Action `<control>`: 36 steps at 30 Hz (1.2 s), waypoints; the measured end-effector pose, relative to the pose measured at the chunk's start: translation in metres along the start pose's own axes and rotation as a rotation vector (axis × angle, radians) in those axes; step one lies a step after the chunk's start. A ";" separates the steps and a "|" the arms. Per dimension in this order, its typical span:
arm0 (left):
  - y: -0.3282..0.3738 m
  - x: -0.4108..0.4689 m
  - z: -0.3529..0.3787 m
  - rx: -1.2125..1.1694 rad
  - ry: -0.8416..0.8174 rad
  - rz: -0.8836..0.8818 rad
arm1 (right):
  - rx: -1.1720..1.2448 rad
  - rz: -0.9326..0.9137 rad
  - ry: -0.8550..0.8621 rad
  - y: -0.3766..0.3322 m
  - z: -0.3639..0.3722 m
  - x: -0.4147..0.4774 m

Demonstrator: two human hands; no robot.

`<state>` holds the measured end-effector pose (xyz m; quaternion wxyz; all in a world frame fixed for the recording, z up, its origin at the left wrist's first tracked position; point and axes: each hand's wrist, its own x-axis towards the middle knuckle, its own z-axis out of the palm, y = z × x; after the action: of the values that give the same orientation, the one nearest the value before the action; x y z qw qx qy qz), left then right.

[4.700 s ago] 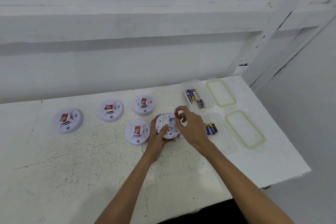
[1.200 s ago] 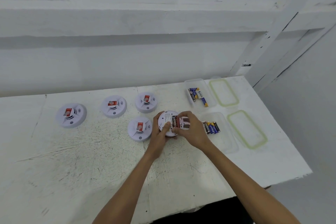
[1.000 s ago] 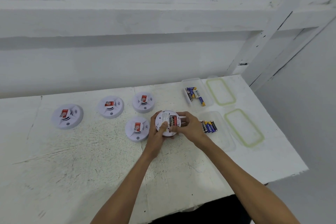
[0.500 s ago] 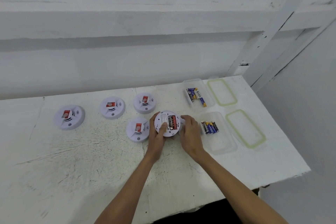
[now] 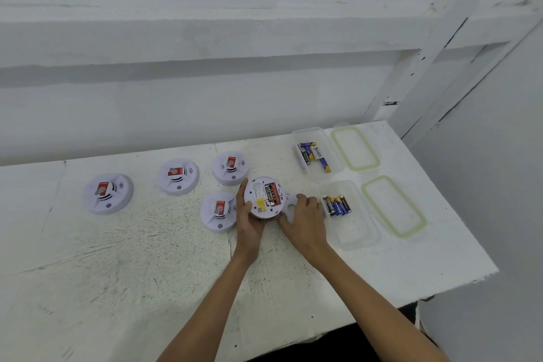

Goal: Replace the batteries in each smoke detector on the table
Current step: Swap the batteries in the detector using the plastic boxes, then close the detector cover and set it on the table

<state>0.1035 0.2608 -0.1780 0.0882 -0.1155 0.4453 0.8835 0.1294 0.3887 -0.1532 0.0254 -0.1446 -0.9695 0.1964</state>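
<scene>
Your left grip [image 5: 249, 216] clasps the upturned detector [image 5: 258, 195] by its rim; right grip [image 5: 305, 219] pinches the cover [image 5: 288, 199]. Likely light, stiff, slick: hold edges.

Far green-rimmed lid [image 5: 355, 147] and near green-rimmed lid [image 5: 393, 205], flat, below white wall [image 5: 205, 97]

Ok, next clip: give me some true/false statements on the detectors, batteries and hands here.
1. The left hand holds a detector back side up. True.
2. Its battery bay is empty. False: batteries sit in it.
3. The table carries four other detectors, face up. True.
4. Both clear boxes are lidded. False: the far container and near container are open, with the lids beside them.
5. A battery is in the person's right grip. False: the right hand holds the white back plate.
</scene>
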 end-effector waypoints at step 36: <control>0.002 -0.004 -0.002 0.221 -0.125 -0.013 | 0.300 -0.224 0.095 -0.017 -0.022 0.001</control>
<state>0.1072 0.2574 -0.1765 0.1339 -0.0525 0.5328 0.8339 0.1265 0.3820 -0.1263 0.1143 -0.0395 -0.9371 0.3274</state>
